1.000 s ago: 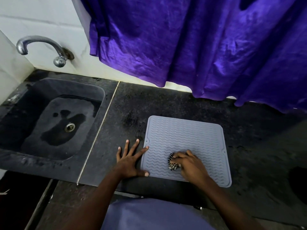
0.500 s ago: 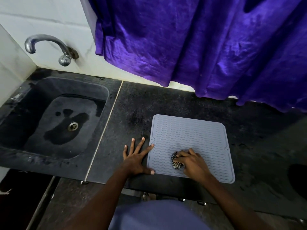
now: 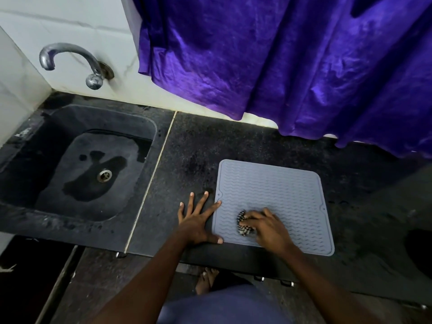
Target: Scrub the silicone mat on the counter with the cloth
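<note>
A grey silicone mat (image 3: 275, 190) with wavy ridges lies flat on the black counter (image 3: 194, 148), close to its front edge. My right hand (image 3: 268, 230) presses a small bunched black-and-white checked cloth (image 3: 243, 224) onto the mat's near-left part; my fingers cover most of the cloth. My left hand (image 3: 198, 220) lies flat with fingers spread on the counter, its thumb and index fingertip resting on the mat's left edge.
A dark stone sink (image 3: 77, 169) with a wet patch around its drain (image 3: 104, 175) sits to the left, a metal tap (image 3: 70, 61) on the wall above it. A purple curtain (image 3: 292, 66) hangs over the counter's back. My bare foot (image 3: 207, 280) shows below the counter edge.
My right hand and the cloth have shifted only slightly on the mat's near-left part. My left hand stays flat at the mat's left edge. The view has drifted a little.
</note>
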